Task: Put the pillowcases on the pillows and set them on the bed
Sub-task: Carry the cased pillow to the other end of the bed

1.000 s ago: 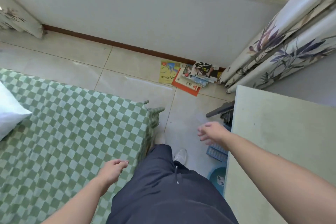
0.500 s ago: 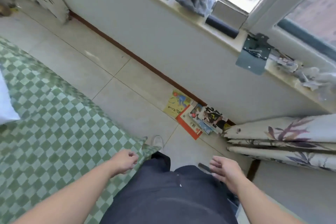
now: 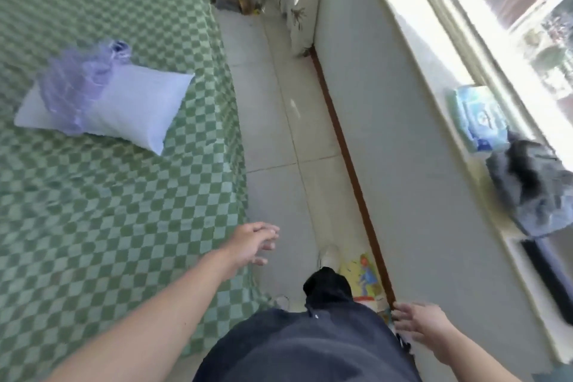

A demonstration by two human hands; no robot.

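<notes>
Pillow [image 3: 124, 108] on bed [image 3: 93, 211], well beyond left hand [image 3: 252, 243]; both hands loose, empty. Right hand [image 3: 418, 324] low. View swung toward bed since earlier.

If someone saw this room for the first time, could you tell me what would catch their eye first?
Most likely the green checked bed cover that fills the left side, with a white pillow lying on it and a crumpled purplish cloth draped over the pillow's far end. Next, the bright window sill on the right, carrying a blue packet and a dark grey bundle. Both the left hand and right hand hold nothing.
</notes>
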